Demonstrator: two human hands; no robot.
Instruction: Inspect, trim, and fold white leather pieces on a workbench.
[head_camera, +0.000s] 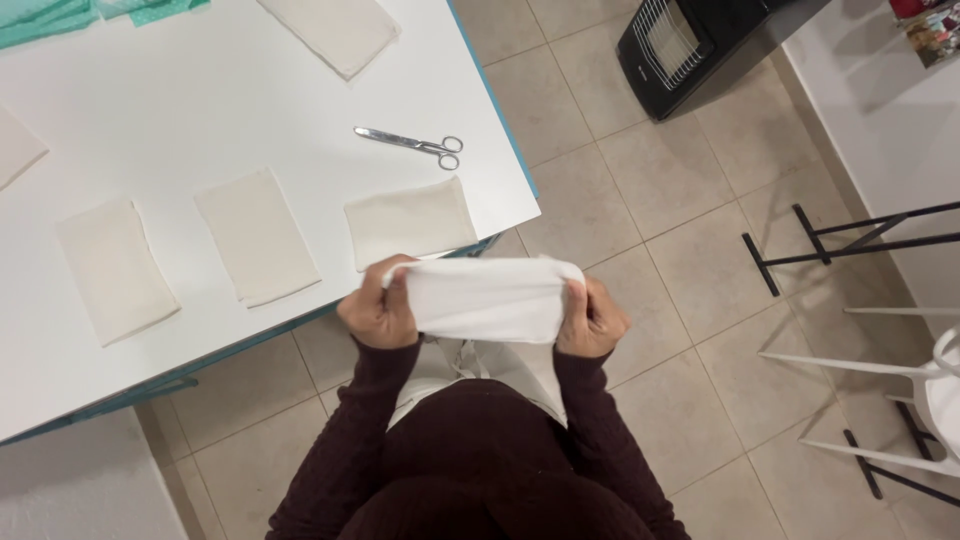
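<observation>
Both my hands stretch a piece of white cloth (487, 297) between them, just off the table's near corner and in front of my body. My left hand (377, 310) grips the cloth's left end, and my right hand (592, 320) grips its right end. The cloth is pulled taut across, and more of it hangs down towards my lap. My sleeves are dark maroon knit.
A white table (200, 110) with a blue edge holds several cream cloth rectangles, the nearest one (410, 221) by my left hand. Metal scissors (412, 145) lie behind it. Teal fabric (60, 15) sits at the far left. A black heater (690, 45) and white chair (930, 390) stand on the tiled floor.
</observation>
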